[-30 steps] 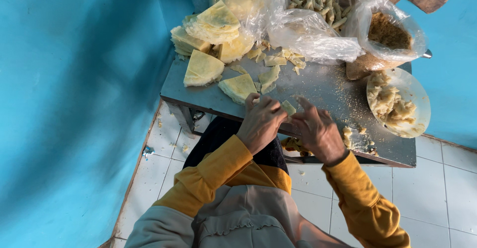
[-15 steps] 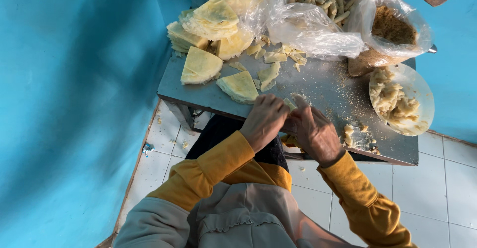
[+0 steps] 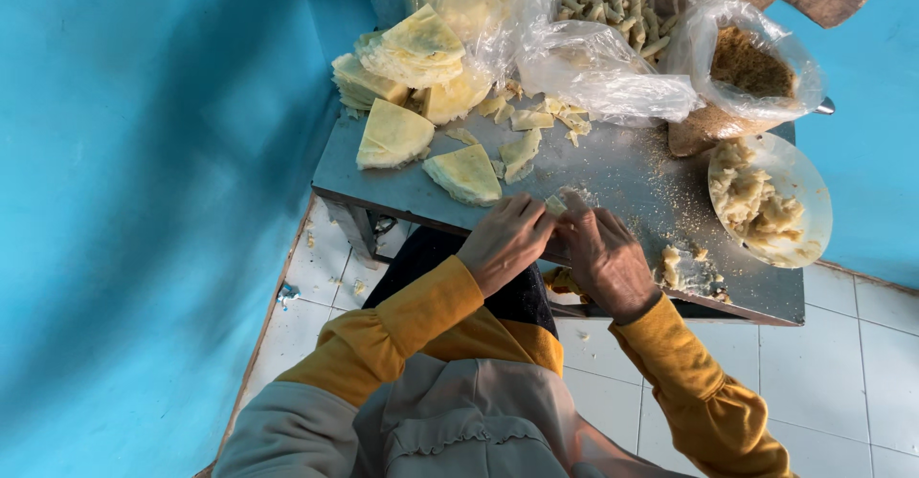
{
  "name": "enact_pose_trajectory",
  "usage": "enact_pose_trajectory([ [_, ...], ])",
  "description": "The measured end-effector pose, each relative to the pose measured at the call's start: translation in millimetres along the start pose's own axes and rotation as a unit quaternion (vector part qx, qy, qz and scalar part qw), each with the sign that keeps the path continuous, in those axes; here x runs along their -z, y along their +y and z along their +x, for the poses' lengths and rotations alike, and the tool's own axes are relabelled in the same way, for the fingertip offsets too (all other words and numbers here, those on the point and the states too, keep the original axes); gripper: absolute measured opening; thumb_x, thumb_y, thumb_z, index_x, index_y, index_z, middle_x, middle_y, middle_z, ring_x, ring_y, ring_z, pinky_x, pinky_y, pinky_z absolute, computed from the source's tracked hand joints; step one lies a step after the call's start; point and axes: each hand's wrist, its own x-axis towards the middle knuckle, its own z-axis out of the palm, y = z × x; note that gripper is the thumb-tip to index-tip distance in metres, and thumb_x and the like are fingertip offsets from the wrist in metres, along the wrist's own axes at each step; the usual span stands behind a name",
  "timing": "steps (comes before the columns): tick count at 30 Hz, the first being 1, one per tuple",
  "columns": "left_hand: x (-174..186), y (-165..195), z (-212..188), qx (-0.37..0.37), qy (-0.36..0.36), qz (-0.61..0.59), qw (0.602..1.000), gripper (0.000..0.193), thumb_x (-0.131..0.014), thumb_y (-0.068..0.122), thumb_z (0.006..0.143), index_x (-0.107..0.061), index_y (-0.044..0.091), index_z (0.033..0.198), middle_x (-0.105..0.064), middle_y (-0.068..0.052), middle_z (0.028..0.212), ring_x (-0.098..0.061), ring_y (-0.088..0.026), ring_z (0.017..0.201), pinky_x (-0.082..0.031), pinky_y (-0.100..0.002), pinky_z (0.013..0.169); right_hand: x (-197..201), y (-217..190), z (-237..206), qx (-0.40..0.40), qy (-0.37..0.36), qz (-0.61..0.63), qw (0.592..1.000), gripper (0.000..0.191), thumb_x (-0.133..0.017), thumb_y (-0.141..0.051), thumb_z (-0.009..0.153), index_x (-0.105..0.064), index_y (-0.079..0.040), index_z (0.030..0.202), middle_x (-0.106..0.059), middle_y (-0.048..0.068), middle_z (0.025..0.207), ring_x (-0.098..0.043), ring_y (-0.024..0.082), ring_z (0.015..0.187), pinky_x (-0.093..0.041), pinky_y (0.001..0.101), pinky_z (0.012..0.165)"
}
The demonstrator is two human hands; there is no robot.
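Both hands, left hand and right hand, pinch one pale wrapper piece at centre frame; finished rolls fill a top bag, cut wrappers wait upper left.

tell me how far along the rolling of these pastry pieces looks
Done: a clear bag at the back holds many finished rolls. In hand: the left hand and right hand share a grip on one small pale piece at the table's near edge. Left: stacked wedge-cut sheets, two loose wedges, and a plate of filling.
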Motion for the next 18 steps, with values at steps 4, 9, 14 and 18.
enact_pose_trajectory([
  [4, -11.3, -7.3, 11.2, 0.062, -0.027, -0.032, 0.997, 0.01, -0.068, 0.011, 0.082, -0.065, 0.005, 0.089, -0.064, -0.01, 0.09, -0.062, -0.024, 0.091, -0.053, -0.037, 0.083, 2.5, 11.6, 12.7, -0.063, -0.04, 0.043, 0.996, 0.051, -0.061, 0.0, 0.099, -0.036, -0.002, 0.143, -0.07, 0.015, 0.088, -0.069, 0.025, 0.07, -0.059, 0.0371, 0.061],
  [9, -18.3, -9.0, 22.2, 0.073, -0.107, -0.004, 0.992, 0.022, -0.069, 0.01, 0.081, -0.068, 0.001, 0.101, -0.064, -0.012, 0.09, -0.06, -0.023, 0.084, -0.054, -0.034, 0.077, 0.3, 24.2, 25.8, -0.183, -0.094, 0.218, 0.954, 0.051, -0.051, 0.005, 0.097, -0.034, -0.001, 0.145, -0.071, 0.015, 0.086, -0.07, 0.026, 0.066, -0.062, 0.0326, 0.056],
  [14, 3.9, 6.7, 10.7, 0.025, -0.087, 0.029, 0.995, 0.02, -0.069, 0.013, 0.083, -0.068, 0.002, 0.099, -0.063, -0.011, 0.093, -0.059, -0.026, 0.094, -0.052, -0.037, 0.086, -3.7, 15.0, 7.4, -0.049, -0.015, 0.048, 0.998, 0.051, -0.056, 0.003, 0.096, -0.039, -0.001, 0.144, -0.073, 0.017, 0.101, -0.075, 0.031, 0.088, -0.064, 0.0391, 0.073],
  [18, 20.4, 20.0, 6.6, 0.015, -0.105, 0.109, 0.988, 0.03, -0.067, 0.019, 0.088, -0.07, -0.002, 0.109, -0.064, -0.013, 0.105, -0.056, -0.028, 0.108, -0.046, -0.046, 0.106, -5.4, 11.7, 0.9, -0.063, -0.015, 0.0, 0.998, 0.044, -0.064, -0.006, 0.105, -0.044, -0.004, 0.144, -0.074, 0.015, 0.103, -0.076, 0.028, 0.091, -0.064, 0.0389, 0.075],
])
